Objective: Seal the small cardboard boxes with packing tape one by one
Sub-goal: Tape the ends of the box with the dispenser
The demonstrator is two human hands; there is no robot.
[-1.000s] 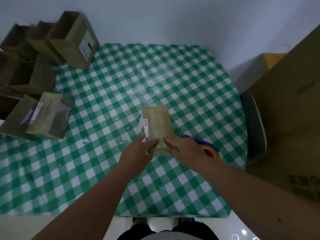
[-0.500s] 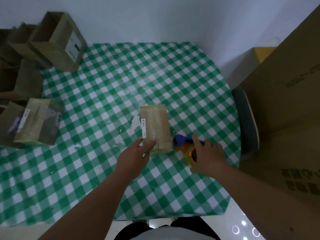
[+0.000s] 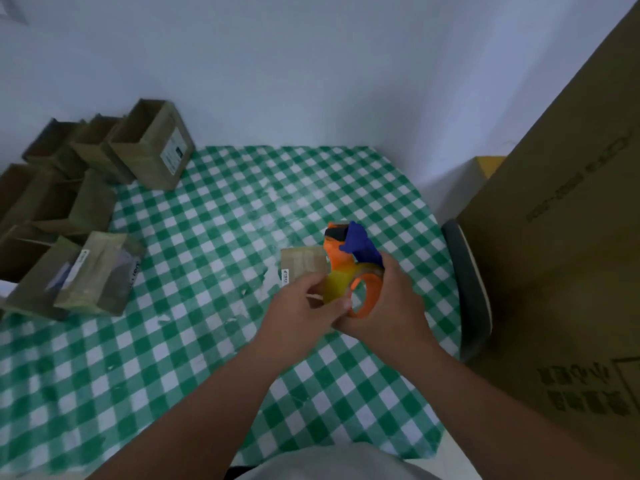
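Cardboard: a small brown box (image 3: pixel 302 263) lies flat on the table, mid-right, a white label along its left edge; its near end is hidden behind the hands.
Tape dispenser (image 3: pixel 353 268): orange body with a blue top, a roll of clear tape on it, held above the box's near right part and blocking that part from sight.
Right hand (image 3: pixel 388 306): fingers curled round the dispenser's roll end, gripping it from the right.
Left hand (image 3: pixel 304 306): fingertips pinched at the tape by the roll's left side; how much it grips I cannot tell, the picture is blurred there.
Table (image 3: pixel 214 237): green and white check cloth with pale scuffs near the box.
Left side: a taped box (image 3: pixel 98 273) lying flat, and behind it a cluster of open boxes (image 3: pixel 152 143) up to the wall.
Right side: a big carton (image 3: pixel 561 271) standing by the table edge, a dark chair back (image 3: pixel 467 289) squeezed between it and the table.
Far right corner: something yellow (image 3: pixel 488 166) behind the carton.
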